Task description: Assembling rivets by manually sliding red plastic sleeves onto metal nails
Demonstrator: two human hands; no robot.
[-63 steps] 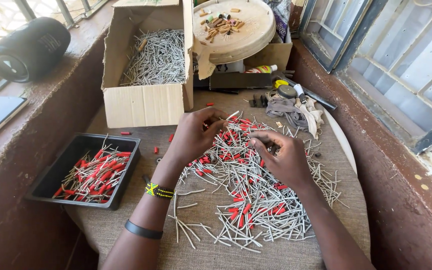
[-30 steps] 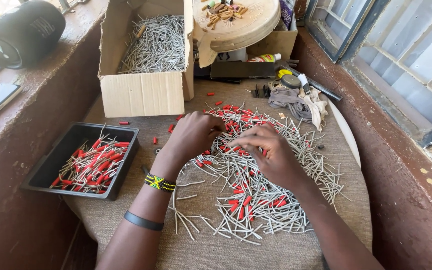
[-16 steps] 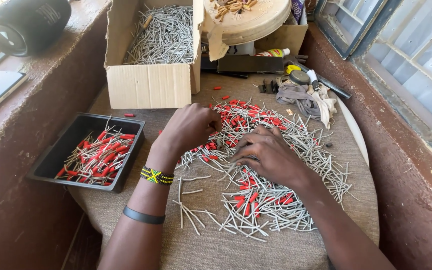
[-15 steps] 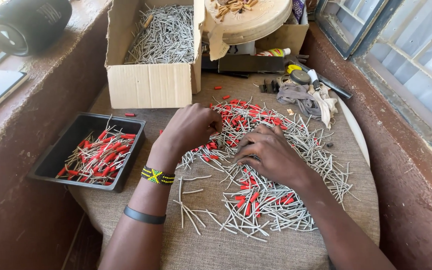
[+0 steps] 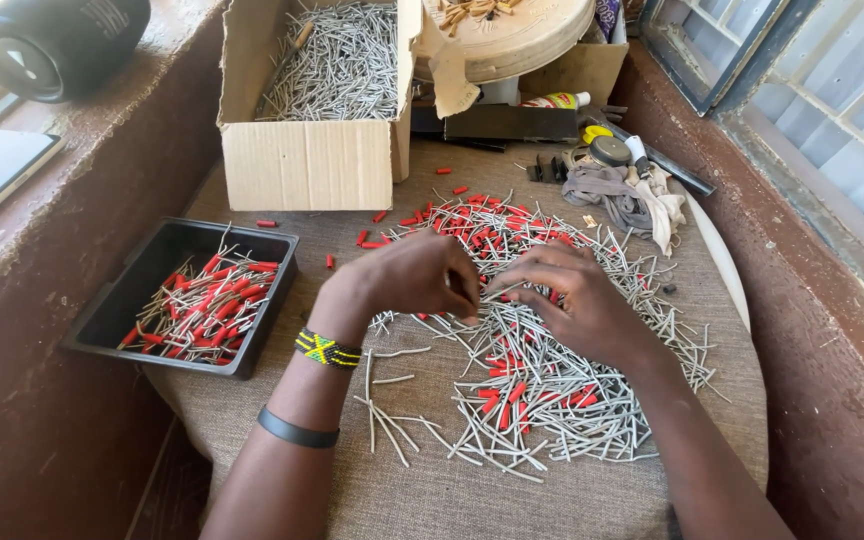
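Observation:
A heap of grey nails and small red sleeves [image 5: 542,390] covers the cloth-covered round table [image 5: 412,490]. My left hand [image 5: 407,280] hovers over the heap's near left side, fingers curled and pinched on a small piece that I cannot make out. My right hand [image 5: 577,300] rests on the heap beside it, fingertips pinching a grey nail [image 5: 500,296] that points toward the left hand. The two hands nearly touch. A black tray [image 5: 112,310] at the left holds nails fitted with red sleeves [image 5: 207,305].
A cardboard box [image 5: 307,160] full of bare nails stands at the back left. Behind the heap lie a crumpled cloth [image 5: 617,195], a small round tin [image 5: 610,150] and a round wooden board [image 5: 522,35]. A black speaker [image 5: 52,45] sits on the left ledge.
Both hands have drawn together over the heap's left side, fingertips now meeting around a nail. The view has shifted slightly nearer to the table.

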